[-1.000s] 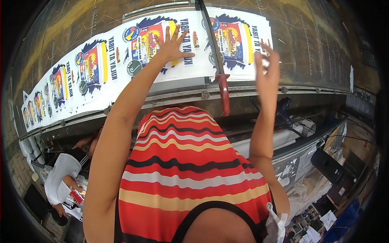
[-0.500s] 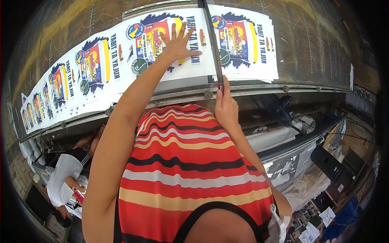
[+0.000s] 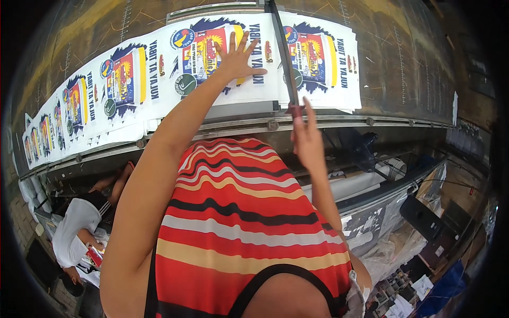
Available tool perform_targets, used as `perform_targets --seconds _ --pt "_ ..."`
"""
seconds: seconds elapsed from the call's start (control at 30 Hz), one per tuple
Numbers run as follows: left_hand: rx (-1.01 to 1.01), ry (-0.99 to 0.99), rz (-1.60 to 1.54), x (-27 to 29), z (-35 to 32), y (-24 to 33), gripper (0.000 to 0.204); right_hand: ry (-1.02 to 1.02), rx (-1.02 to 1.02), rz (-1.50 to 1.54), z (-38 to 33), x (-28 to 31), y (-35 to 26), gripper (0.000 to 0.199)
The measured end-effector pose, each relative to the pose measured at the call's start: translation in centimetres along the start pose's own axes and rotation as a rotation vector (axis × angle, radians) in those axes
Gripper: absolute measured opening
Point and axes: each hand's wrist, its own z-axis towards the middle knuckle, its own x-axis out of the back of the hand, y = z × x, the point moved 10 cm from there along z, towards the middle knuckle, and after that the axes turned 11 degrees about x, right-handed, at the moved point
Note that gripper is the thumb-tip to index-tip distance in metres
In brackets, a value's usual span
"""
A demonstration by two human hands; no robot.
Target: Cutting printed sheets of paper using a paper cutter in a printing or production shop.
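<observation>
A long white printed strip with repeated colourful designs lies across the table. My left hand is open on it, fingers spread and palm down over one of the designs. Just right of that hand, the long dark arm of a paper cutter crosses the prints, its far end near the top edge. My right hand closes round the cutter's reddish handle at the near end, the index finger stretched along it. Right of the arm lies a stack of printed sheets, edges slightly uneven.
A metal rail runs along the front of the worn brown table. Below it on the right are a dark fan and a pale roll. A person in a white shirt bends down at the lower left.
My right hand and the cutter handle have shifted slightly right, and the wrist stands more upright. My left hand stays spread on the same print. The whole view has shifted a little.
</observation>
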Motion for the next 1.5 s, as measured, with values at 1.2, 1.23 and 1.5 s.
perform_targets --seconds 1.2,1.23,1.5 --pt "-0.040 0.058 0.026 2.5 -2.4 -2.6 0.115 0.526 0.369 -0.172 14.0 15.1 0.5 0.026" --pt "-0.038 0.047 0.041 2.4 -2.0 -2.4 0.115 0.481 0.378 -0.165 11.4 13.5 -2.5 0.026" --pt "-0.087 0.081 0.027 2.4 -0.9 -1.6 0.116 0.191 0.603 -0.233 -0.4 1.0 -15.0 0.051"
